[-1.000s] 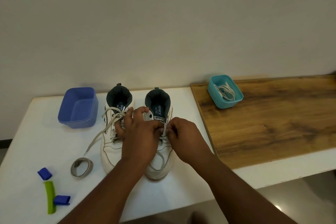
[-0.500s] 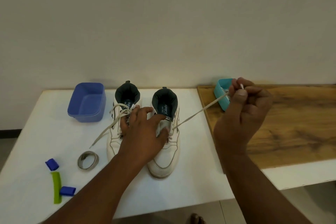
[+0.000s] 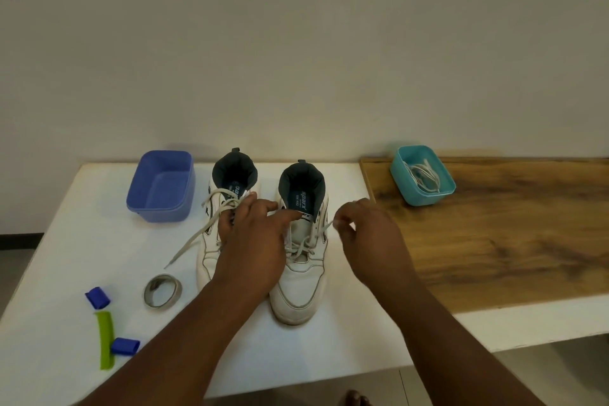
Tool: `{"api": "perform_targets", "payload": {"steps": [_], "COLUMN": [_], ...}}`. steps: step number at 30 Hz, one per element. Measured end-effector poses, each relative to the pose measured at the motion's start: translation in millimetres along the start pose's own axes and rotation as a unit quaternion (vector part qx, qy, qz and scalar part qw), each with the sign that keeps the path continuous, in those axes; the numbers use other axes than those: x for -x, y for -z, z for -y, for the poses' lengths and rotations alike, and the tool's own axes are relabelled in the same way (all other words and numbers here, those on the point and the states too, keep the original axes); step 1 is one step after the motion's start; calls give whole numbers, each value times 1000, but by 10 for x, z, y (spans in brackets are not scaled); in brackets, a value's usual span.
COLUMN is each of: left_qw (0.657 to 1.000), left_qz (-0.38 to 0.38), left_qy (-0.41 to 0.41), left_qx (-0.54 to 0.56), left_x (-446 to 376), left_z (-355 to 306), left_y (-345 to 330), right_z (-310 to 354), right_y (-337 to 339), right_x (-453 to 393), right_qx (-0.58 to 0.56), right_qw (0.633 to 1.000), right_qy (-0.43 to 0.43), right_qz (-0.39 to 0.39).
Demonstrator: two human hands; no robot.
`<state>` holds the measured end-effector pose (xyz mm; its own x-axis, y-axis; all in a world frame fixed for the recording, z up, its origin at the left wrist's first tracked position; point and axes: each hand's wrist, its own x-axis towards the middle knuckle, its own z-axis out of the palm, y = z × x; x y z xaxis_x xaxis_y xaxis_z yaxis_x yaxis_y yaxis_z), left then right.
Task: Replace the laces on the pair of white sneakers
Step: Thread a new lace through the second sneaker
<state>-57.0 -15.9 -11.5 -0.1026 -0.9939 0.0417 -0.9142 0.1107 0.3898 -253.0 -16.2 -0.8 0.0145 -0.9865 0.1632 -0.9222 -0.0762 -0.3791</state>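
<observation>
Two white sneakers stand side by side on the white table, toes toward me. My left hand [image 3: 253,241] lies across both, covering much of the left sneaker [image 3: 207,257], with its fingers stretched onto the tongue of the right sneaker [image 3: 303,287]. My right hand [image 3: 365,234] is just right of the right sneaker and pinches that shoe's loose lace [image 3: 326,227] close to the upper eyelets. The left sneaker's lace [image 3: 191,244] trails loose to the left over the table.
A dark blue tub [image 3: 161,188] sits left of the shoes. On the wooden board [image 3: 510,241] a teal tub [image 3: 400,175] holds coiled laces [image 3: 425,175]. A tape roll [image 3: 162,290], a green clip [image 3: 104,339] and two blue pieces [image 3: 97,297] lie front left.
My right hand pulled the lace up and out toward the teal tub, then came back down beside the right sneaker, still pinching it. My left hand stayed on the shoes.
</observation>
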Motion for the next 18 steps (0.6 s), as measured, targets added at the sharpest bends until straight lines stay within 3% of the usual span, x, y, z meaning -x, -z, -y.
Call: {"api": "perform_targets", "payload": {"steps": [3, 6, 15, 18], "left_qw": [1000, 1000, 999, 993], "left_qz": [7, 10, -19, 27], "left_qy": [-3, 2, 30, 28], "left_qx": [-4, -15, -24, 116], "left_x": [13, 14, 145, 164], "left_z": [-6, -26, -213, -223], "left_y": [25, 28, 291, 411], "right_z": [20, 73, 19, 17], "right_y": [195, 201, 100, 110], "right_x": [-26, 8, 6, 17], "right_qx": [-29, -60, -132, -118], "right_qw": [989, 974, 971, 976], "right_qy": [-31, -80, -121, -104], "right_qz": [-145, -203, -160, -148]}}
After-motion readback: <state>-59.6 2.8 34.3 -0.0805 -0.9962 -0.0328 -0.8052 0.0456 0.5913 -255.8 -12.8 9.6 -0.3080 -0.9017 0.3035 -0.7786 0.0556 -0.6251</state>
